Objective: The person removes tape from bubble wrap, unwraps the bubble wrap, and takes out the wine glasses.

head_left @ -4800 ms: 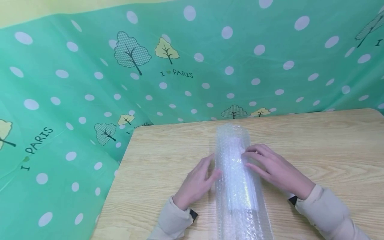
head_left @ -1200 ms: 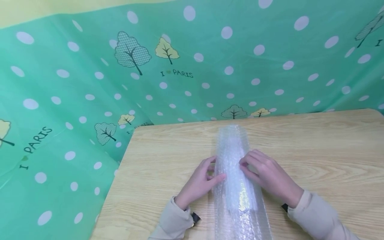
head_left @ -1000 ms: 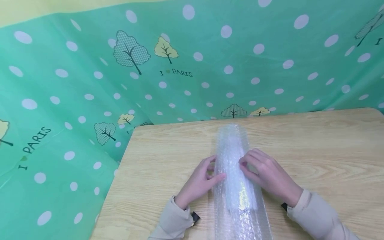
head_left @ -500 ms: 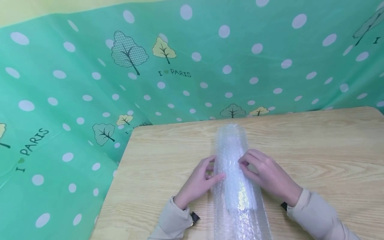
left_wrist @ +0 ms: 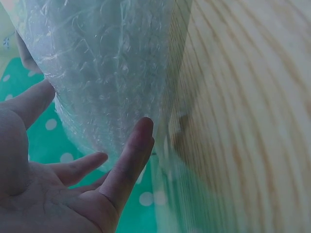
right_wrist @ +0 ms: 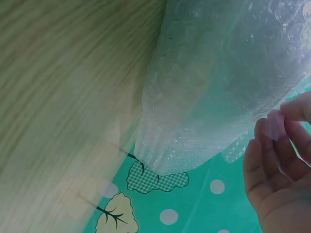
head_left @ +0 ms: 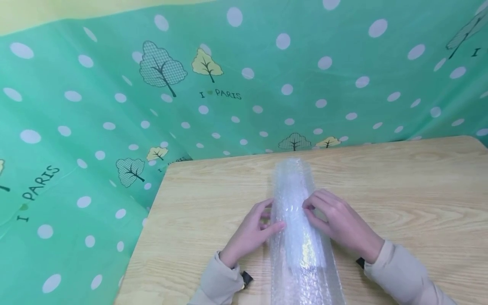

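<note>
Pinching clear film (right_wrist: 273, 127) at the wrap (head_left: 299, 241) with right grip (head_left: 337, 218).
Steady lightly with left grip (head_left: 249, 232), relaxed against the wrap; work slowly, without creasing.

The grip (right_wrist: 284, 187) pinches film (right_wrist: 274, 130) (beside bubble wrap (right_wrist: 209, 92)).

Bubble wrap (head_left: 305, 245), centre to bottom of frame: clear plastic, pimpled all over, glossy, brightest glare low down. Table (head_left: 202, 190), lower half: pale wood-grain top, smooth, mostly matt. Hanging sheet (head_left: 251, 93), upper part and left side: thin, smooth, softly creased, faint sheen; cloth or plastic, hard to tell. Sleeves (head_left: 400, 267), bottom edge: matt fabric, puffy, softly wrinkled.
</note>
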Motion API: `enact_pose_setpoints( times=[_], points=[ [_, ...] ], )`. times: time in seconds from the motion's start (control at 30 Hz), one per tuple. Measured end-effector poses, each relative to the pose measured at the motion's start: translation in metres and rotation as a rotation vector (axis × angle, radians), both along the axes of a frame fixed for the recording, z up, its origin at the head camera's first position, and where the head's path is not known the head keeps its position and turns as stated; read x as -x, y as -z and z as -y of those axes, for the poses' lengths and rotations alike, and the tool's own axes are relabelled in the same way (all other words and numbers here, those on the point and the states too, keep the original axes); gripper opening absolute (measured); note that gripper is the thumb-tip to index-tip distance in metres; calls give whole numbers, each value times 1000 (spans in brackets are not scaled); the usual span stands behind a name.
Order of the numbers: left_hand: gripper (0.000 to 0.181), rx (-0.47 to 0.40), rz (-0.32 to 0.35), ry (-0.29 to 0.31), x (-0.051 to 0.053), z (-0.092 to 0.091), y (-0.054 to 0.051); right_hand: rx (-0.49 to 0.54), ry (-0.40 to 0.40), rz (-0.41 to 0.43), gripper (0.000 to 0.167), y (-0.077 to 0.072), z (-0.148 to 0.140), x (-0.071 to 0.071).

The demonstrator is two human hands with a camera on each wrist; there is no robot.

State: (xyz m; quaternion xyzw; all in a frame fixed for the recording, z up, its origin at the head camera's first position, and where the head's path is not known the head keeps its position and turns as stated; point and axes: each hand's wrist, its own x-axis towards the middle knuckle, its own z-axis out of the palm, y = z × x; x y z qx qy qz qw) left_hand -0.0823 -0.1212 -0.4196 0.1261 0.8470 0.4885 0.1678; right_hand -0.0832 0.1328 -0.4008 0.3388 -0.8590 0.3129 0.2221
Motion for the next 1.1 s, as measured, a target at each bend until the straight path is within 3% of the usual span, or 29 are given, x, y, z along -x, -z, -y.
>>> enact_pose_setpoints(
  times=[0.33,0.73,1.1],
  points=[
    [77,-7,4,2,0,0,2,53,-24,19,23,-3,3,0],
    [81,3,3,-2,0,2,0,49,-4,76,20,-9,7,0],
    [79,7,-6,10,0,2,-1,48,-8,73,20,-9,7,2]
  ],
)
